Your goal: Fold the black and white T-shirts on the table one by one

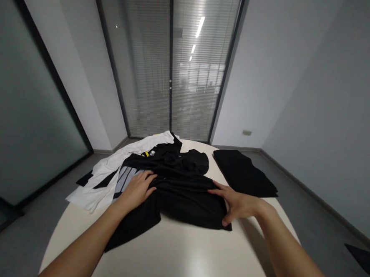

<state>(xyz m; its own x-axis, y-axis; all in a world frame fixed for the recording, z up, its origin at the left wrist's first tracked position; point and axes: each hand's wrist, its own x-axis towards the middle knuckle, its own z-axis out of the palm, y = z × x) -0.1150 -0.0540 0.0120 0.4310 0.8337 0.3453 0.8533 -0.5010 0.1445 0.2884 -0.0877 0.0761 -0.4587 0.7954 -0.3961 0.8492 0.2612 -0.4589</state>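
Note:
A black garment (187, 205) with a grey striped panel (125, 177) is spread over the near part of the table, somewhat creased. Whether it is a shirt or shorts, I cannot tell. My left hand (138, 190) rests on its left part beside the stripes, fingers spread and thumb pointing right. At the garment's right end lies my right hand (233, 202), its fingers stretched out over the cloth. The right thumb reaches down to the lower right corner, apart from the fingers. Part of the cloth is hidden under both hands.
White clothing (106, 169) and other dark clothes (196, 161) lie heaped behind and left of the garment. A folded black cloth (244, 173) sits at the table's right edge. The pale table (171, 254) has a rounded rim. Beyond stands a glass partition (145, 69) with blinds.

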